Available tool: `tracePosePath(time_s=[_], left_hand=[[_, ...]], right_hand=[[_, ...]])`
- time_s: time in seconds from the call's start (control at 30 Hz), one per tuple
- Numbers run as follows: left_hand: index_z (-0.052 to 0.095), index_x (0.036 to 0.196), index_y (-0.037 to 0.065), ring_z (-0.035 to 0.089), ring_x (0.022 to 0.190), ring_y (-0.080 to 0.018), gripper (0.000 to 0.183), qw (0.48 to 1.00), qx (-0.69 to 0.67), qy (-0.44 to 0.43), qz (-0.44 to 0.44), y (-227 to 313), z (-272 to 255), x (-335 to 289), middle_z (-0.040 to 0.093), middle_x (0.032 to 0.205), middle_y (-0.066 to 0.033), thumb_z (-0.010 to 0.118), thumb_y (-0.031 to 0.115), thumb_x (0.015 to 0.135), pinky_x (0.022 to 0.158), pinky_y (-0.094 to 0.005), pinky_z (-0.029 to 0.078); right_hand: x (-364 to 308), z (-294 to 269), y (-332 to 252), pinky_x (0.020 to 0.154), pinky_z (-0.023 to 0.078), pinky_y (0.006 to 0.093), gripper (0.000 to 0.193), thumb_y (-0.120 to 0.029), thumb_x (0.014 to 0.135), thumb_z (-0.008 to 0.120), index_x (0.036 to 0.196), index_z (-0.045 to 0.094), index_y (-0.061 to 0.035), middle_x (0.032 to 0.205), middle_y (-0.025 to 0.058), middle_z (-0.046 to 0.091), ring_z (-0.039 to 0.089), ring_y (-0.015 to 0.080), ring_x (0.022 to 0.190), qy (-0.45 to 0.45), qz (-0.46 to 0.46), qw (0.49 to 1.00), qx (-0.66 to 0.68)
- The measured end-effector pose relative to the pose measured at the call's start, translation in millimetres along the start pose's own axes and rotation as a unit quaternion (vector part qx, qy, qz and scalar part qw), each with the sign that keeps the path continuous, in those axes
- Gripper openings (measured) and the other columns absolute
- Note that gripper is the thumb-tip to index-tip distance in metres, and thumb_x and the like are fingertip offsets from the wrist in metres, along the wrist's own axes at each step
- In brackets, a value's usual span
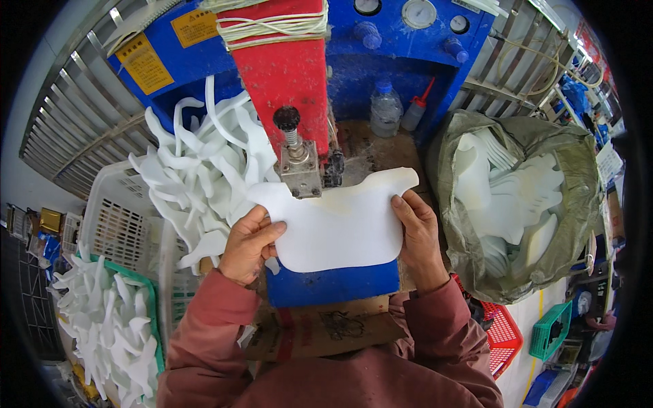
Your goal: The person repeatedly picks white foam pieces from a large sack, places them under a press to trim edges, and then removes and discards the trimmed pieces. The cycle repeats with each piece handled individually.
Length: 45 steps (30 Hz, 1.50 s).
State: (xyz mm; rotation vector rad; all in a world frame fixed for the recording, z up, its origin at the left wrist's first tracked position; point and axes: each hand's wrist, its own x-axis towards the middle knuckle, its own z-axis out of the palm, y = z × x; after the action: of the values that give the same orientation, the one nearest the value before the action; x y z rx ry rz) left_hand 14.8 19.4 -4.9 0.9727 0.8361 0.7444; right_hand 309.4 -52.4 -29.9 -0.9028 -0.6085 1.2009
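Note:
Between my hands is a flat white foam-like sheet (343, 234) with a curved outline and two raised horns at its far corners. My left hand (252, 241) pinches its left side, thumb on top. My right hand (418, 228) grips the right side, thumb also on top. The sheet's far edge lies at the metal head (300, 173) of a machine with a red arm (286, 81), partly under it. Below the near edge shows a blue work surface (333, 287). The undersides of both hands' fingers are hidden by the sheet.
Curved white pieces (204, 163) heap up at the left, by a white plastic crate (119, 228). More fill a green-rimmed basket (153, 306) at lower left. An olive sack (445, 224) of stacked white sheets stands right. A clear bottle (386, 112) and a red-tipped squeeze bottle (414, 113) stand behind.

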Motion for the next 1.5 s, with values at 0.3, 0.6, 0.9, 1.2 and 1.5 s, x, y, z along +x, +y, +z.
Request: tracePosePath(time_s=[0.3,0.6,0.9,1.2,1.5], left_hand=[[0.061,0.126,0.003,0.066,0.078,-0.0063,0.027,1.0,-0.025,0.0,-0.017,-7.7,19.8,-0.7,0.071,0.102,-0.0048,0.064,0.006,0.099,0.064,-0.0202,0.054],[0.061,0.126,0.005,0.063,0.071,-0.0034,0.028,0.999,-0.007,-0.013,-0.034,-12.3,34.6,2.6,0.069,0.094,-0.0013,0.065,0.007,0.098,0.058,-0.0181,0.051],[0.062,0.126,0.007,0.061,0.071,-0.0032,0.028,0.998,0.01,-0.027,-0.057,-14.6,50.0,8.3,0.068,0.094,0.0005,0.066,0.008,0.098,0.056,-0.018,0.049],[0.06,0.131,0.006,0.065,0.085,-0.0061,0.031,0.995,0.017,-0.065,-0.07,-23.6,50.7,16.1,0.068,0.107,-0.0024,0.065,0.01,0.1,0.067,-0.0216,0.056],[0.063,0.116,0.008,0.059,0.078,-0.0039,0.019,0.993,0.063,-0.052,-0.083,-35.7,36.5,2.8,0.063,0.095,0.0026,0.068,0.015,0.1,0.063,-0.0202,0.05]], right_hand=[[-13.6,-12.7,-2.5,0.081,0.054,0.0237,0.025,-0.013,0.104,0.062,0.122,0.067,0.0039,0.107,0.0055,0.072,0.067,0.0092,0.092,0.03,-0.002,0.999,-0.01],[-26.2,-25.3,-8.4,0.083,0.054,0.0238,0.026,-0.013,0.104,0.063,0.124,0.067,0.0034,0.109,0.0045,0.072,0.067,0.0093,0.093,0.053,-0.019,0.998,-0.028],[-34.9,-40.4,-15.4,0.085,0.053,0.025,0.026,-0.012,0.104,0.062,0.125,0.066,0.0041,0.111,0.0061,0.072,0.067,0.01,0.096,0.07,-0.029,0.996,-0.037],[-43.0,-53.1,-15.9,0.087,0.053,0.0253,0.028,-0.012,0.104,0.062,0.126,0.065,0.0047,0.113,0.0063,0.072,0.066,0.0103,0.097,0.087,-0.042,0.994,-0.052],[-65.9,-57.9,-2.9,0.088,0.052,0.0259,0.027,-0.01,0.104,0.061,0.127,0.065,0.0037,0.114,0.0054,0.071,0.066,0.0112,0.099,0.069,-0.018,0.996,-0.049]])
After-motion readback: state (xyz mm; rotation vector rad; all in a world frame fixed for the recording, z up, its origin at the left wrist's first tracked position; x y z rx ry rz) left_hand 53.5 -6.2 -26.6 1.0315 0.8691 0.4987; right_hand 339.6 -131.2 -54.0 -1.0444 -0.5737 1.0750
